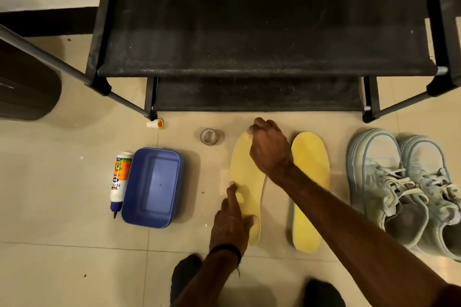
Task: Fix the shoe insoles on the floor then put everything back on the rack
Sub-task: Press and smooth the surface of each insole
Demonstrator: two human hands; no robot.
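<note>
Insoles [310, 189] yellow; tray [152, 187] blue; rack [262, 32] black; sneakers [404, 192] pale blue-grey, off-white laces; glue bottle [119, 179] white, orange label, blue nozzle; floor [62, 232] beige tile.

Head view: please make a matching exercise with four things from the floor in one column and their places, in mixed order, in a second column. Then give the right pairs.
Things:
1. glue bottle
2. tape roll
3. shoes
4. cap

Places:
A. right of both insoles
B. lying along the left side of the blue tray
C. by the rack's front left leg
D. between the tray and the left insole, nearer the rack

Pairs: 1-B, 2-D, 3-A, 4-C
</note>
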